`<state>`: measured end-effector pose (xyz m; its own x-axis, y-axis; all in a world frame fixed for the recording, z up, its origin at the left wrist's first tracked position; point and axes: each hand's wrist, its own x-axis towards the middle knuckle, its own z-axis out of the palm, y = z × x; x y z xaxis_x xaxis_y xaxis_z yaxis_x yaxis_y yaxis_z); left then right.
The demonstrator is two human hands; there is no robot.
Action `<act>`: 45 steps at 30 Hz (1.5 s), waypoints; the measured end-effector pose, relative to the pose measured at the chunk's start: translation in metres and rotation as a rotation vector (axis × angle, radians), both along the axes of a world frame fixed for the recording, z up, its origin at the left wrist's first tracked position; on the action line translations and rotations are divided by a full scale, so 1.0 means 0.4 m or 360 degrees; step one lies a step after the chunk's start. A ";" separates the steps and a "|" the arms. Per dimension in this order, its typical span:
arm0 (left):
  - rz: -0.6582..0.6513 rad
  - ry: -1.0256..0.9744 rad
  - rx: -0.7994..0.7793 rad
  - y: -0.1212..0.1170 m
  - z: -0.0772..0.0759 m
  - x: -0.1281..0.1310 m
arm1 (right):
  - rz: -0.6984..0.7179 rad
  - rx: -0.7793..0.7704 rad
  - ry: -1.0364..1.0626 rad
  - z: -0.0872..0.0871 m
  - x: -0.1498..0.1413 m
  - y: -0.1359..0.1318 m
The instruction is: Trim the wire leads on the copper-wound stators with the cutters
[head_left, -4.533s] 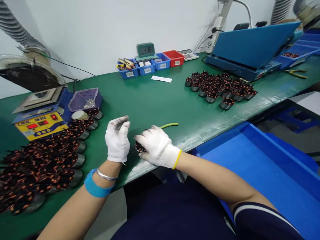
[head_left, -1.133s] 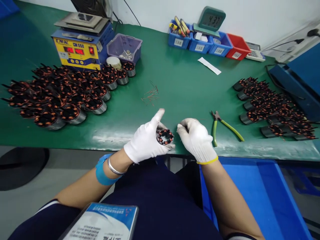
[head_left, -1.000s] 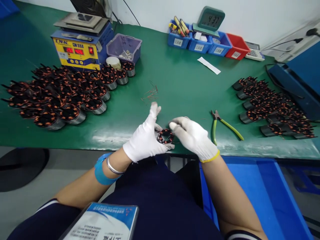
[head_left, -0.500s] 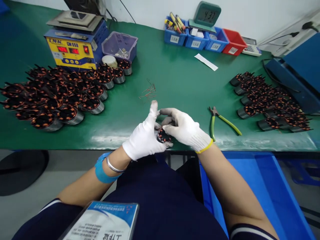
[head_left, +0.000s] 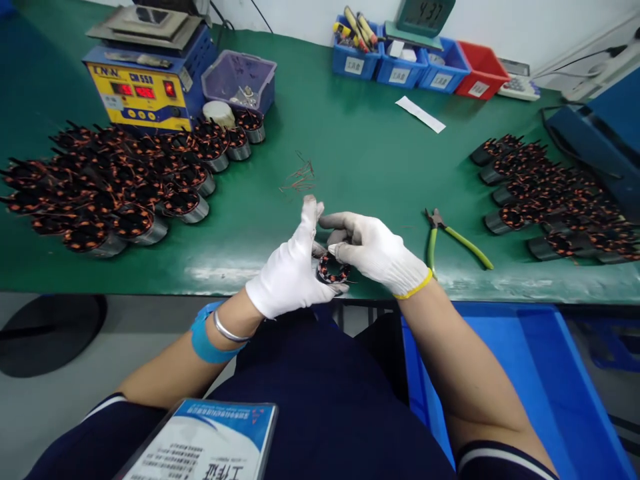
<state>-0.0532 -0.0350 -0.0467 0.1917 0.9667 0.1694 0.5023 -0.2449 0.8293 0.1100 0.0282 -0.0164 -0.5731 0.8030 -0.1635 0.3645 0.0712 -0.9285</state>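
Close to the table's front edge, my left hand (head_left: 287,277), in a white glove, is wrapped round the side of a motor stator (head_left: 333,272) with copper windings and a black inner ring. The left thumb points up and away from it. My right hand (head_left: 377,252), gloved too, is closed in a pinch above the stator's far right rim. What sits between those fingertips is hidden. Green-handled cutting pliers (head_left: 466,245) lie with jaws apart to the right of my right hand. Beyond my left hand are several loose copper wire offcuts (head_left: 301,177).
Many stators (head_left: 135,223) crowd the left side, in front of a yellow-and-blue soldering unit (head_left: 143,93) and a purple bin (head_left: 263,83). Another group of stators (head_left: 513,219) stands at right. Blue bins (head_left: 354,65), a red bin (head_left: 480,83) and a white strip (head_left: 420,113) are at the back.
The right hand has shifted slightly right, uncovering more of the stator's ring, which now faces up more plainly. The camera view has moved a little. The left hand keeps its hold.
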 end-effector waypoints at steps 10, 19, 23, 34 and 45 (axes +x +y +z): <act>-0.0108 0.0214 -0.0055 0.000 0.004 0.002 | -0.0570 -0.0331 0.0802 -0.063 0.078 -0.037; -0.0130 0.0217 -0.0022 0.001 0.002 -0.007 | -0.0204 0.0805 -0.0064 0.048 0.118 -0.132; -0.0142 0.0207 0.0005 0.005 0.001 -0.009 | 0.0188 0.0854 -0.0910 0.042 0.072 -0.134; -0.0172 0.0250 0.0021 0.005 -0.003 -0.011 | 0.0069 0.0604 -0.0897 -0.016 0.114 -0.113; -0.0250 0.0318 0.0186 0.009 0.036 0.021 | -0.0143 0.0404 -0.0396 -0.018 0.121 -0.124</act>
